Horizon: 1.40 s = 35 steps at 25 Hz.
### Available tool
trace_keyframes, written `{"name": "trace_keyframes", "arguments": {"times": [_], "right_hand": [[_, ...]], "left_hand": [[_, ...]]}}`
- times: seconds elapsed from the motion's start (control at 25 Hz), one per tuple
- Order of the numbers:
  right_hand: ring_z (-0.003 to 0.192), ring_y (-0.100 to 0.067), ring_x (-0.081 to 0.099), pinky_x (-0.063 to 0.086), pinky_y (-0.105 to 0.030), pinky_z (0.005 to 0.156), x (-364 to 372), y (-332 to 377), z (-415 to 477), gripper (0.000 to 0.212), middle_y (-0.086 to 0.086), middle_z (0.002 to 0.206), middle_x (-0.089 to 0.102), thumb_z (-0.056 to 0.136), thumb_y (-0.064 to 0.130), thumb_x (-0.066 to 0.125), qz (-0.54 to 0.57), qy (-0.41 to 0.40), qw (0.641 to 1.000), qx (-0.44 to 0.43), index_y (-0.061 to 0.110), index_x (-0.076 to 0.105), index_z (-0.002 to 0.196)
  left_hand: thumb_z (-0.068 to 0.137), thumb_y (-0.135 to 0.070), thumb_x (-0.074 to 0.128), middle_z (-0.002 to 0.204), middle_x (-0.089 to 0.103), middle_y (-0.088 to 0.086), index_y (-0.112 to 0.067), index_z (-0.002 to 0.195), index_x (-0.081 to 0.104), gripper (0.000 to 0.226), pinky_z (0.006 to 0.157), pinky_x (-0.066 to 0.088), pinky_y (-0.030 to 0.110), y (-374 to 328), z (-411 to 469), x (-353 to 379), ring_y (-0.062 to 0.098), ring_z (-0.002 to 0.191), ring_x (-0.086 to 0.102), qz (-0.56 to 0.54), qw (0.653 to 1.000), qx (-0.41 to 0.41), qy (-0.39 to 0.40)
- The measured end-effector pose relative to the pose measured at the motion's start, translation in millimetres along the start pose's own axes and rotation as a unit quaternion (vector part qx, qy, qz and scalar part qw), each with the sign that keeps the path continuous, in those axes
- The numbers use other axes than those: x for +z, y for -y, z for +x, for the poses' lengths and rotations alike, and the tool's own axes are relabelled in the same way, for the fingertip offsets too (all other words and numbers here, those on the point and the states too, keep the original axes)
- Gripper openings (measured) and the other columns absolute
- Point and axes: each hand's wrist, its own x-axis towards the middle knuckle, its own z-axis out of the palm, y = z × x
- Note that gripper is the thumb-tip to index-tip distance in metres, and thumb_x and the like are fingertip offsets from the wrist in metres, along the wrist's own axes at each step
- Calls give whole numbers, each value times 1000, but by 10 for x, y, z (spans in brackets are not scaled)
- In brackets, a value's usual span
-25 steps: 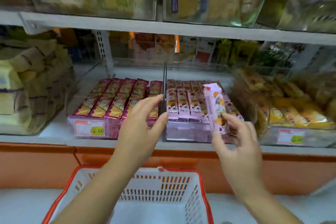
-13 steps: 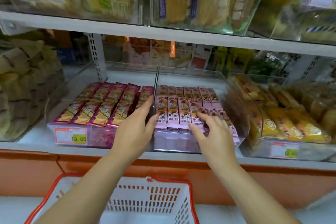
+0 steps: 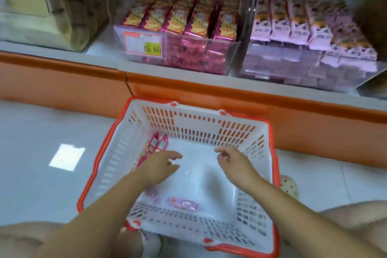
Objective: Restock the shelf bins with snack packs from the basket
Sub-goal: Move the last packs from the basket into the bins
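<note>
As they hover inside the basket [image 3: 199, 126], left hand [image 3: 161, 165] and right hand [image 3: 232, 163] loose-fingered, empty

It's a shop, plainly, a snack aisle. A shelf [image 3: 62, 51] runs across the top of the view, and two clear bins stand side by side on it, each filled with rows of a single product. The left bin [image 3: 228, 56] holds maroon packs [image 3: 188, 10] and the right bin [image 3: 293, 73] holds pink packs [image 3: 297, 19]. There's a price tag [image 3: 142, 43] on the left bin's front, its yellow patch ending in .60. More stock, tan packs [image 3: 41, 6], sits at the shelf's left end. An orange base [image 3: 62, 81] runs under the shelf edge. A white, red-rimmed basket [image 3: 274, 153] sits on the tiled floor [image 3: 31, 132].
</note>
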Motion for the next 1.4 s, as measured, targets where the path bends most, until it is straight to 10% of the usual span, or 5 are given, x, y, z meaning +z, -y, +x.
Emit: {"name": "trace_keyframes", "arguments": {"times": [0.56,0.84,1.04,1.2,1.4], "right_hand": [[108,-25,57,47,-28,87,1407,-962,399,59,-15,131,52,85,9,61,-64,260,948,170,13,40,141],[100,-17,58,46,-18,74,1215,-876,388,45,-8,122,58,81,11,72,90,231,945,213,21,58,122],[81,-14,57,45,-22,67,872,-687,270,15,-2,101,66,95,23,57,246,189,926,216,23,66,107],[75,-16,58,45,-26,67,678,-557,100,17,-5,89,69,96,13,53,352,161,907,166,15,68,103],[80,-19,63,51,-28,70,504,-470,-107,18,-11,96,71,93,2,54,420,144,888,122,7,65,106]], "left_hand": [[92,-16,57,146,43,4,-17,141,44,51,104,40,29,598,318,837,21,129,47,89,941,-144,295],[84,-3,65,105,60,3,-12,123,61,41,51,44,10,564,312,667,8,68,56,-90,961,-187,183],[88,-28,67,107,64,-4,-23,121,63,33,77,49,19,468,240,429,7,92,61,-300,931,-193,80],[90,-15,64,61,58,-5,-20,122,59,33,95,52,36,268,189,320,7,59,59,-509,840,-181,57],[87,-13,67,97,74,10,-17,110,66,23,77,58,24,-11,102,252,19,91,71,-542,828,-141,13]]}}
